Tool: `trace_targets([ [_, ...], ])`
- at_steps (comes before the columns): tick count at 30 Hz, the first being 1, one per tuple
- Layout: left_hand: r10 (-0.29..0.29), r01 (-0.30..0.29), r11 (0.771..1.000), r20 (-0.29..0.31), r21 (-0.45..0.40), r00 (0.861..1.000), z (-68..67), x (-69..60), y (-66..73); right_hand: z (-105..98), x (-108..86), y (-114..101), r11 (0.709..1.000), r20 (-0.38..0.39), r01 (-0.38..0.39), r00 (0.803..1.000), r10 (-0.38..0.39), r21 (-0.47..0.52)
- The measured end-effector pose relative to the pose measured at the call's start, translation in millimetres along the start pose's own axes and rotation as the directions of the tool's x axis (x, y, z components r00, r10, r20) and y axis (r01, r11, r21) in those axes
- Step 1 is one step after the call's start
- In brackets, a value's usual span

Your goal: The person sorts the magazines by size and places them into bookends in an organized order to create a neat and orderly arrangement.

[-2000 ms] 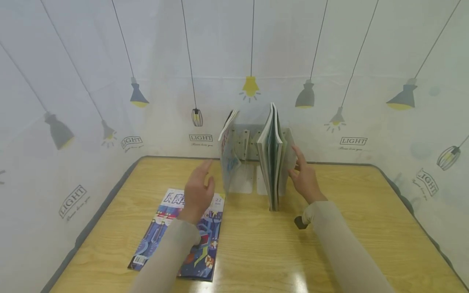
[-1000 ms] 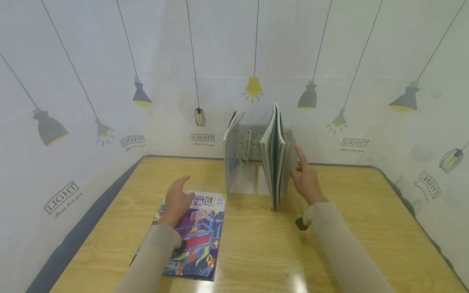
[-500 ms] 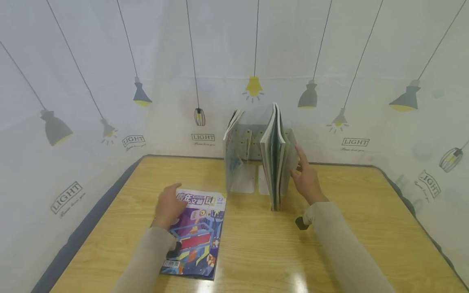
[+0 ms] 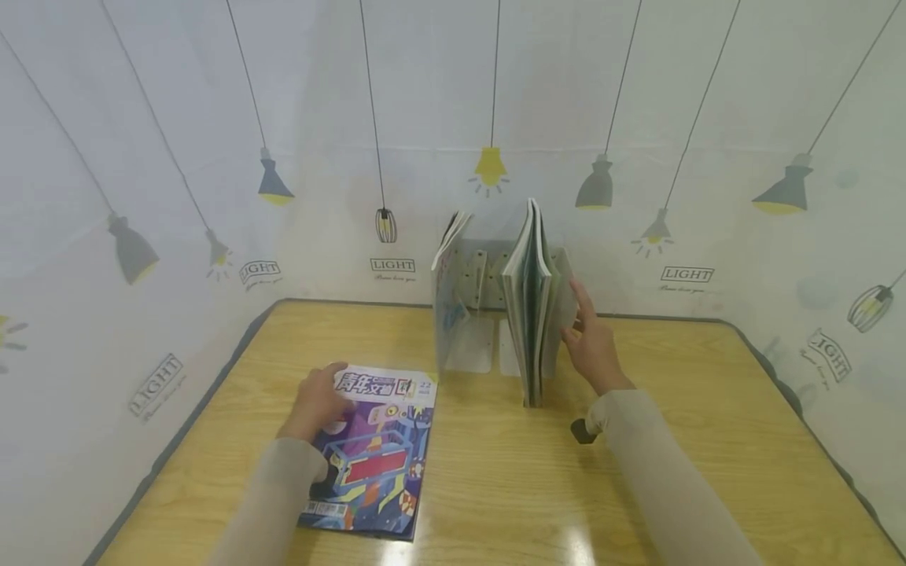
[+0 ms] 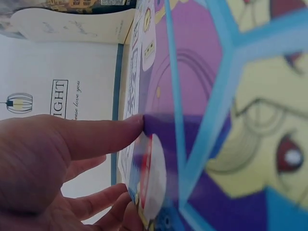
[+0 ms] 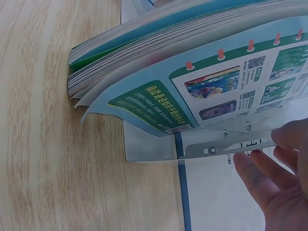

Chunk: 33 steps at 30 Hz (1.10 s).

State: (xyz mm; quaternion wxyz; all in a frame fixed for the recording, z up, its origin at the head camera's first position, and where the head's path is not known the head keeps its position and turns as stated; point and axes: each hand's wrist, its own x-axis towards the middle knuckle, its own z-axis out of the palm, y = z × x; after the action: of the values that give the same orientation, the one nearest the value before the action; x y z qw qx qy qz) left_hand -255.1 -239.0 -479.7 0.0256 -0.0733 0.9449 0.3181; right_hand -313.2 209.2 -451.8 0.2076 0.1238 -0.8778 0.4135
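A purple and blue magazine with a white title strip lies flat on the table, left of the middle. My left hand is at its upper left edge. In the left wrist view the thumb lies on the cover, with the other fingers curled at the edge. My right hand holds the upright side of a clear bookend, thumb and fingers on either side. Several magazines stand upright against that side, their pages slightly fanned. More thin booklets lean on the opposite side of the stand.
A metal backplate joins the sides of the stand, with white base plates on the table. Behind the wooden table hangs a white curtain printed with lamps, and it also encloses both sides.
My left hand has moved left and down, from above the magazine to its left edge. The cover part that stuck out at the lower left has drawn in. My right hand stays put.
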Motion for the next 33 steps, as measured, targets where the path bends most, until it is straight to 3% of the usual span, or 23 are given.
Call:
trace_targets([
  [6, -0.016, 0.017, 1.0, 0.057, -0.017, 0.998, -3.0, 1.8, -3.1, -1, -0.3, -2, 1.0, 0.0, -0.008, 1.0, 0.008, -0.011],
  [14, 0.052, -0.049, 0.998, 0.102, -0.026, 0.993, -7.7, 5.2, -8.2, -1, -0.1, -4, 1.0, -0.002, -0.009, 1.0, 0.009, -0.009],
  [20, 0.008, 0.001, 0.999, 0.19, -0.048, 0.982, -13.4, 9.0, -18.5, -1, 0.4, -3, 1.0, -0.003, -0.003, 1.0, 0.003, -0.012],
  [27, 0.075, -0.06, 0.994, 0.169, -0.091, 0.983, -17.7, 12.5, -27.8, 0, 1.2, -1, 1.0, -0.012, 0.016, 1.0, -0.016, -0.002],
  [33, 0.072, -0.034, 0.977, 0.176, -0.21, 0.982, -21.4, 8.0, -29.7, 0, 0.9, -1, 1.0, 0.002, 0.004, 1.0, -0.004, 0.006],
])
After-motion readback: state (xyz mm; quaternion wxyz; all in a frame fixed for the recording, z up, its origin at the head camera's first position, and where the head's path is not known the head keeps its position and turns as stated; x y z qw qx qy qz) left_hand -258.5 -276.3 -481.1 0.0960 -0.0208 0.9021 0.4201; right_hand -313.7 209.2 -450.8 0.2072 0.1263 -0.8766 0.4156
